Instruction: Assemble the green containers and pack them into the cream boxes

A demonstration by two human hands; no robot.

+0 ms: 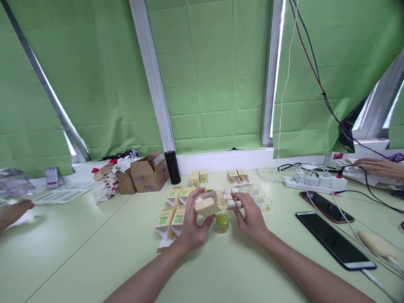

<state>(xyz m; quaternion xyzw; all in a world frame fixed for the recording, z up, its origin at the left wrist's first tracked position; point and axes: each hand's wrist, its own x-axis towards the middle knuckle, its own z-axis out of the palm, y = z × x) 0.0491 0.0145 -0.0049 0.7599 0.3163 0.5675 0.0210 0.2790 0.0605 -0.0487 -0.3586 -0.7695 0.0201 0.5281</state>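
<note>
My left hand (195, 227) is closed around a small tan cardboard box (206, 206), which is tilted with its open, flapped end toward the right. My right hand (252, 216) is just right of that end, thumb and forefinger apart. Several small white cylindrical pieces (231, 203) lie by its fingertips; whether it touches one I cannot tell. A small clear jar with a yellow-green top (222, 223) stands on the table between my hands. Several more tan boxes with green labels (163, 221) lie left of and behind my left hand, some with flaps open.
Clear round containers (266, 204) are behind my right hand. Phones (334, 240), cables and a power strip (315, 183) occupy the right. A brown carton (150, 172) and black cylinder (172, 167) stand back left. Other people's hands show at far left (14, 212) and far right (378, 166).
</note>
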